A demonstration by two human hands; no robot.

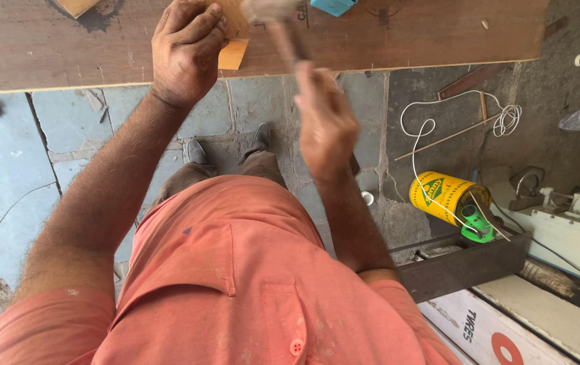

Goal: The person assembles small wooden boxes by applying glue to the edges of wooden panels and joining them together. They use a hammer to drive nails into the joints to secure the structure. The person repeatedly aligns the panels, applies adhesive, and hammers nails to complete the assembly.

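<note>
Salmon-pink shirt fills the bottom of my feed, closest thing to the lens, with both forearms reaching up and away from it. Left hand is laid palm-down with fingers curled loosely on the wooden board that serves as the worktop, pinning a small pale orange wood piece at the board's near edge. Right hand is closed in a fist round the handle of a hammer, and it's motion-blurred, so I can't make out the grip in detail. Handle runs up and slightly left from the fist, with the head hanging over the board just right of the left hand's fingers. So the wood piece sits up-left of the right hand, and the left hand is already touching it. Down on the stone floor there's a yellow can on its side and a white cord looping around, well clear of both hands.
</note>
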